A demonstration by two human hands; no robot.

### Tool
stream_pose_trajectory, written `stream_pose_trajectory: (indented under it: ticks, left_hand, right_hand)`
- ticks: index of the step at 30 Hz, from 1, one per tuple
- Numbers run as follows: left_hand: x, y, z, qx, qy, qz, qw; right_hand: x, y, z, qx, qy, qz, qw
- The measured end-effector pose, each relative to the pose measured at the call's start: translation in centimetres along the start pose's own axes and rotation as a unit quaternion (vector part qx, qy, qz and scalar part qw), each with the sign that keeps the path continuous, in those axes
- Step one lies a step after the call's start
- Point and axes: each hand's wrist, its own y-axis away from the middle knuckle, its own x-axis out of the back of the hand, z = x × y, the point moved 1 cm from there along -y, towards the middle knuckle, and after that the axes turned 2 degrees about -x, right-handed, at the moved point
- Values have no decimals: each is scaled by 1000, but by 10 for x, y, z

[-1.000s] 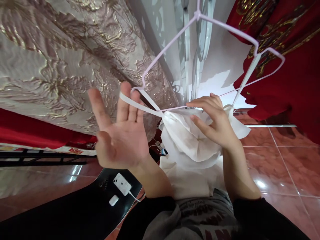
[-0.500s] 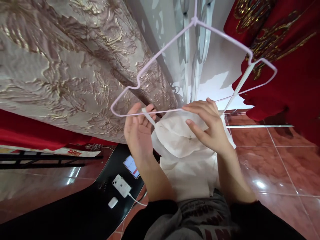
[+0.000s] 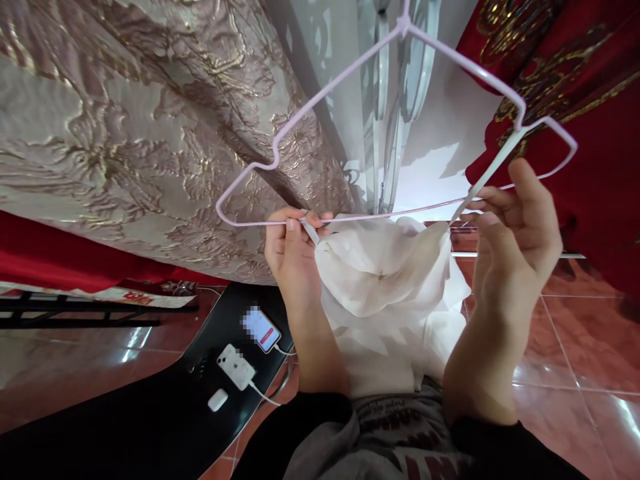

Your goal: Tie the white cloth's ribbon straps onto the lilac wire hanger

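Note:
A pale pink hanger (image 3: 340, 79) hangs in front of me. From it drapes a thin white garment (image 3: 380, 287) with narrow straps, its right strap (image 3: 493, 170) looped over the hanger's right notch. My left hand (image 3: 295, 257), at the hanger's lower bar, is closed with thumb and fingers around the garment's short left strap (image 3: 311, 232), which is off the left notch. My right hand (image 3: 520, 233) has its fingertips closed on the right strap just under the bar, index finger raised. Part of the left strap is hidden by the fingers.
At lower left, a black bench (image 3: 150, 407) carries a white phone (image 3: 236, 368), a lit phone (image 3: 265, 333) and a small white case (image 3: 217, 400). A gold-patterned curtain (image 3: 150, 147) hangs left, red embroidered cloth (image 3: 590, 153) right. Red tiles (image 3: 590, 347) form the floor.
My right hand has moved right, from the garment's top edge to the right strap. My left hand has closed from a loose, open pose onto the left strap. The hanger has shifted slightly right.

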Motion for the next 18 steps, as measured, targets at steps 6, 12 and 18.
stream_pose_trajectory:
  ticks: [6, 12, 18]
  left_hand:
    - [-2, 1, 0, -3, -6, 14, 1000]
    - [2, -2, -3, 13, 3, -6, 1000]
    - [4, -2, -3, 22, 28, -28, 999]
  right_hand:
    - [-7, 0, -14, -61, -3, -8, 998]
    - [-25, -14, -52, 70, 86, -16, 994]
    - [-7, -64, -35, 205, 81, 31, 975]
